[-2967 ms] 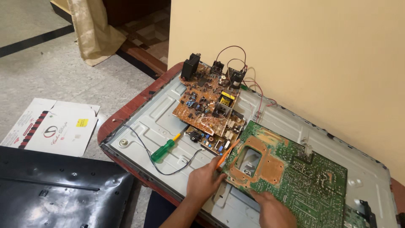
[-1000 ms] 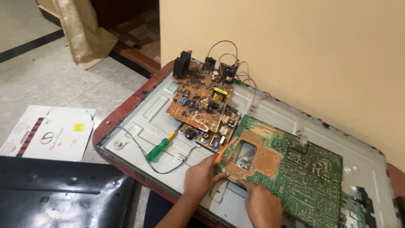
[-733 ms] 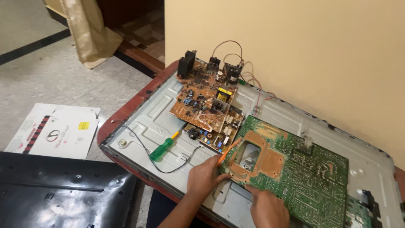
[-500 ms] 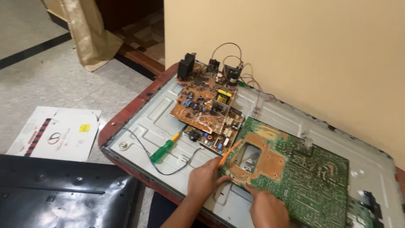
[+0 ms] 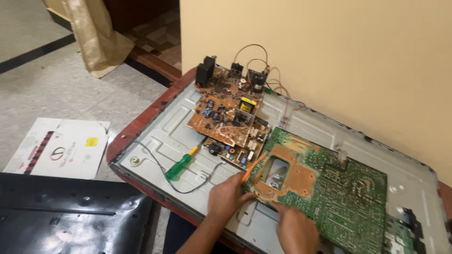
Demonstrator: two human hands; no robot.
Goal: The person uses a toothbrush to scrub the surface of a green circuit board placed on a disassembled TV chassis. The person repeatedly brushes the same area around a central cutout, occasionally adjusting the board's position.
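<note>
A large green circuit board point(image 5: 339, 188) with copper patches lies on a grey metal chassis point(image 5: 160, 136). My left hand point(image 5: 228, 197) grips an orange-handled tool point(image 5: 254, 167), its tip at the board's near-left edge. At the board's front edge my right hand point(image 5: 294, 230) rests with fingers curled on it; I cannot tell whether it grips the board. Behind them sits a brown circuit board point(image 5: 230, 117) studded with components and wires. To the left of my left hand, a green-handled screwdriver point(image 5: 180, 164) lies on the chassis across a black wire point(image 5: 160, 167).
The chassis rests on a red-brown table point(image 5: 136, 127) against a yellow wall point(image 5: 329, 56). A black panel point(image 5: 66, 216) lies at lower left, a white card sheet point(image 5: 61, 148) on the floor, and a beige cloth bag point(image 5: 96, 37) stands further back.
The view has shifted a little between frames. Both hands stay at the green board's near edge, the left still holding the orange tool; nothing else has moved.
</note>
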